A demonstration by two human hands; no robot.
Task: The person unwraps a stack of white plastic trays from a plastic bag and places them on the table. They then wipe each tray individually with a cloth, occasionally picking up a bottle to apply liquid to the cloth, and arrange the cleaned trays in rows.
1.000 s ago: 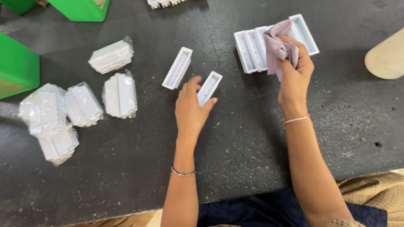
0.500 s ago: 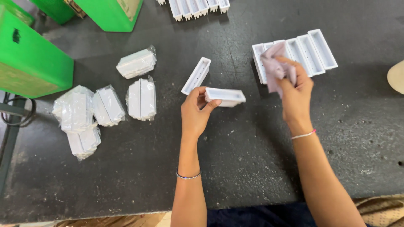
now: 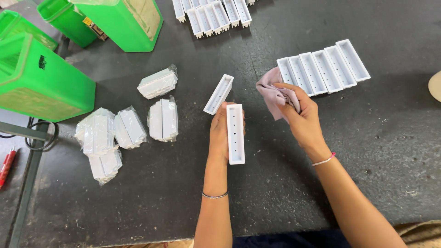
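Observation:
My left hand point(image 3: 219, 133) holds a long white plastic tray point(image 3: 235, 133) lengthwise above the dark table point(image 3: 151, 193), its holed inner face turned up. A pale pink cloth point(image 3: 274, 95) is bunched in my right hand point(image 3: 302, 115), just right of the tray and apart from it. A second white tray point(image 3: 219, 93) lies on the table right above my left hand. Behind my right hand, several white trays point(image 3: 324, 68) lie side by side in a row.
Several plastic-wrapped white packs point(image 3: 125, 126) lie at the left, one more point(image 3: 157, 83) above them. Green plastic bins point(image 3: 39, 80) stand at the far left and top left point(image 3: 126, 20). Another row of white trays point(image 3: 212, 14) sits at the top edge. A red pen point(image 3: 6, 166) lies off the table at left.
My left hand has lifted the white tray off the table and turned it lengthwise. My right hand has drawn the cloth away from the row of trays toward it.

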